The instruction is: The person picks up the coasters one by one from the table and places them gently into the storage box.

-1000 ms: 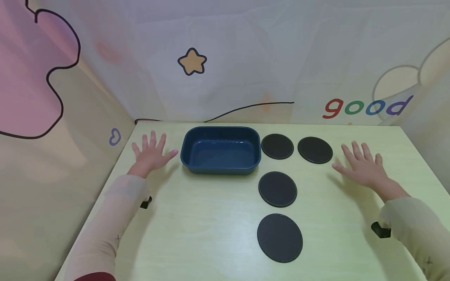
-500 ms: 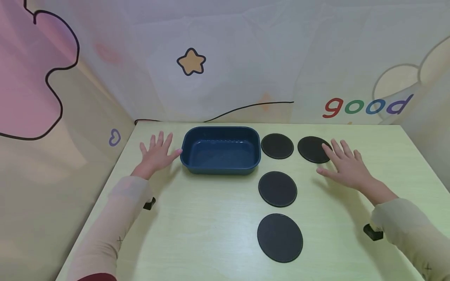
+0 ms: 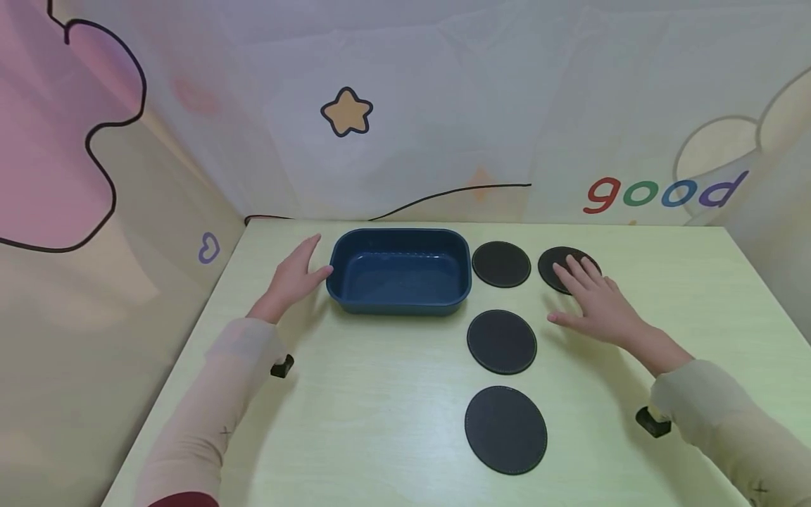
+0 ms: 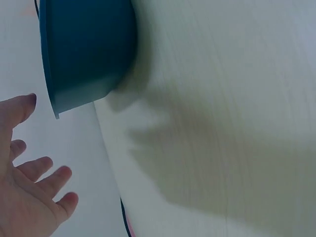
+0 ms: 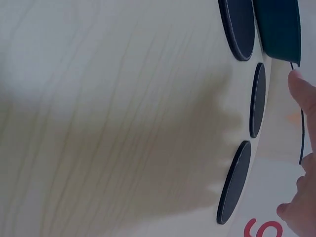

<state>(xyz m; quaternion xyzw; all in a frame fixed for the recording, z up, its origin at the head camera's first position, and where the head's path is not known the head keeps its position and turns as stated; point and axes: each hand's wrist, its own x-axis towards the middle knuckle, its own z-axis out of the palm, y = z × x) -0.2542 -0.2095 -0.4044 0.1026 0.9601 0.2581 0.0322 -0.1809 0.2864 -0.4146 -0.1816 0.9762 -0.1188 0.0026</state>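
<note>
A pale wood-grain worktop (image 3: 380,394) is seen, closed in at the back and both sides by a printed fabric backdrop (image 3: 443,105); a yellow star (image 3: 346,112), a pink cloud shape at left and the coloured word "good" (image 3: 665,191) at right are printed on it. A dark cable (image 3: 443,196) is run along the backdrop's foot.

A blue rectangular tray (image 3: 399,270) is set near the back edge, w/ nothing seen inside. Four black round mats are laid to its right: one just beside the tray (image 3: 501,264), one further right (image 3: 556,266), one nearer (image 3: 502,341) and one nearest the viewer (image 3: 505,429), all apart from each other.

The left hand (image 3: 296,274) is held edge-on w/ fingers straight and together, thumb at the tray's left wall; contact can't be told. The right hand (image 3: 595,301) is spread flat, fingers straight, fingertips laid over the far-right mat. Nothing is gripped by either hand. Small black clips (image 3: 281,366) are seen at both sleeves.
</note>
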